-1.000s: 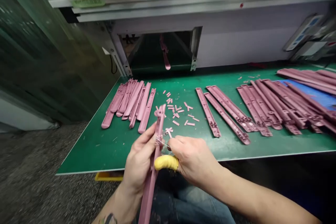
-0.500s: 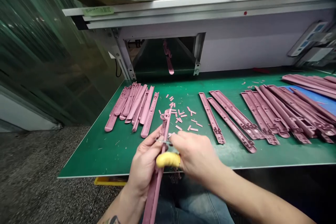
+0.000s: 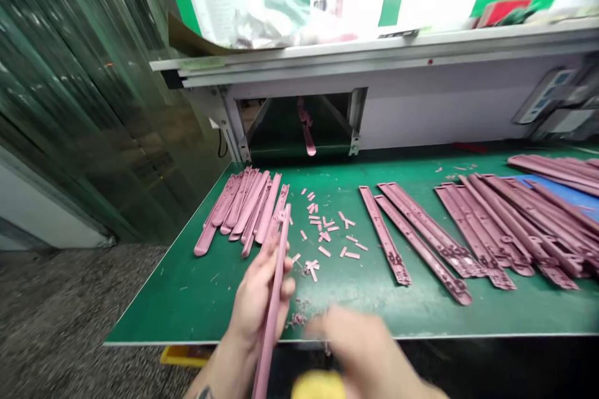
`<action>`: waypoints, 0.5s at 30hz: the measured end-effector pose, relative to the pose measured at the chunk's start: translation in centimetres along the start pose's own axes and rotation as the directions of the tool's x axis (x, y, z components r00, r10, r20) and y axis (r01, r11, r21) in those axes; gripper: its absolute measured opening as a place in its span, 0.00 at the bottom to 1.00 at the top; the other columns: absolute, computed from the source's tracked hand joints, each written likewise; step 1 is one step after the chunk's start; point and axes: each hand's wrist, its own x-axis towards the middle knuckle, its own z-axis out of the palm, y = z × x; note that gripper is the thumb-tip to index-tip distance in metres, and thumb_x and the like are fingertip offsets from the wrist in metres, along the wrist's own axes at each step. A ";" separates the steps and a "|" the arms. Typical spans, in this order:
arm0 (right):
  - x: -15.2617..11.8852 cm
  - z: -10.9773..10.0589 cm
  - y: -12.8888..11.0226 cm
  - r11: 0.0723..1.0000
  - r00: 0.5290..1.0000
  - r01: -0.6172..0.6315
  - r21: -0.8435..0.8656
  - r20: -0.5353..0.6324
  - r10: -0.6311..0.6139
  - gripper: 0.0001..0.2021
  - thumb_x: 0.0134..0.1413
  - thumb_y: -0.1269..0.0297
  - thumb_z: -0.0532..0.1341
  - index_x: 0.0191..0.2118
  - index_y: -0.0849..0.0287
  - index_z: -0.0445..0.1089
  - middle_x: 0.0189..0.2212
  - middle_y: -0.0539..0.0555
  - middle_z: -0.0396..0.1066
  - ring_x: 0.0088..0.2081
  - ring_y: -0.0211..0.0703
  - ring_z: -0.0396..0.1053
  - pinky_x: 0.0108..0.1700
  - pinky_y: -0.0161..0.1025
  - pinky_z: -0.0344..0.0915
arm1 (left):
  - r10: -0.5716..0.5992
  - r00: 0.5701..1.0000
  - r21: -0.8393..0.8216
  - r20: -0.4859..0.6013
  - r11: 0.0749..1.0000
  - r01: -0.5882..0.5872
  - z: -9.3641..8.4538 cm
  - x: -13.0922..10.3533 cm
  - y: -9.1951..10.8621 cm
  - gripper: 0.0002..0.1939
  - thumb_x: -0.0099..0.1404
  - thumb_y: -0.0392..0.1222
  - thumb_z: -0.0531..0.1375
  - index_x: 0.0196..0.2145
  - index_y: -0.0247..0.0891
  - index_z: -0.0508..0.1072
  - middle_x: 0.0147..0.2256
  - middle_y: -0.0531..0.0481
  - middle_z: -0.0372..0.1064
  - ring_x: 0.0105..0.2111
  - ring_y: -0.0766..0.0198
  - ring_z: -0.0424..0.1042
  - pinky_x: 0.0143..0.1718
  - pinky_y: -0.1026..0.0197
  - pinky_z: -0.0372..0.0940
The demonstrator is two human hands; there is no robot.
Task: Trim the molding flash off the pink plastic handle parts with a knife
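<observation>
My left hand [image 3: 259, 293] is closed around a long, narrow pink plastic part [image 3: 276, 290], held at a slant over the table's front edge. The part's smooth outer side shows, and its lower end runs out of the bottom of the view. My right hand [image 3: 360, 343] is apart from the part, low and right of it, smeared by motion. Something yellow [image 3: 319, 384] shows at that hand, blurred and cut off by the frame. Whether the fingers hold anything is hidden. Pink shavings [image 3: 298, 319] lie on the table between the hands.
Similar pink parts lie in a left pile [image 3: 238, 206] and a larger right group [image 3: 510, 218] on the green table [image 3: 196, 299]. Small pink offcuts [image 3: 322, 235] are scattered mid-table. Behind, an opening holds a belt [image 3: 281, 134] with a pink piece [image 3: 309, 140]. A shelf [image 3: 355, 53] overhangs.
My right hand has drawn away from the part, down and to the right. The part has turned in my left hand, showing its smooth side. The camera view has tilted up.
</observation>
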 end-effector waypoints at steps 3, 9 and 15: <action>3.6 -2.5 2.4 0.985 0.977 -0.170 0.001 -0.128 0.169 0.30 0.53 0.35 0.51 0.41 0.60 0.69 0.31 0.56 0.73 0.31 0.44 0.70 0.32 0.37 0.63 | -0.134 0.990 0.020 0.039 0.991 0.133 -0.7 -2.9 -1.4 0.12 0.62 0.35 0.60 0.44 0.36 0.71 0.23 0.53 0.67 0.10 0.80 0.57 0.10 0.77 0.52; 4.9 -3.1 2.8 0.955 0.967 -0.250 -0.160 -0.082 0.239 0.31 0.50 0.32 0.51 0.39 0.59 0.69 0.30 0.54 0.71 0.31 0.45 0.69 0.30 0.36 0.57 | -0.217 0.966 0.015 0.140 0.976 0.217 -1.2 -5.1 -2.1 0.12 0.56 0.40 0.67 0.39 0.43 0.75 0.21 0.54 0.68 0.09 0.79 0.59 0.11 0.78 0.49; 3.4 -2.9 1.2 0.920 0.986 -0.168 -0.354 -0.039 0.165 0.27 0.58 0.37 0.47 0.27 0.57 0.66 0.22 0.50 0.66 0.22 0.38 0.62 0.23 0.36 0.41 | -0.186 0.977 0.054 0.108 0.982 0.181 -1.8 -5.7 -2.1 0.18 0.53 0.43 0.69 0.42 0.43 0.75 0.21 0.53 0.68 0.09 0.79 0.59 0.11 0.78 0.50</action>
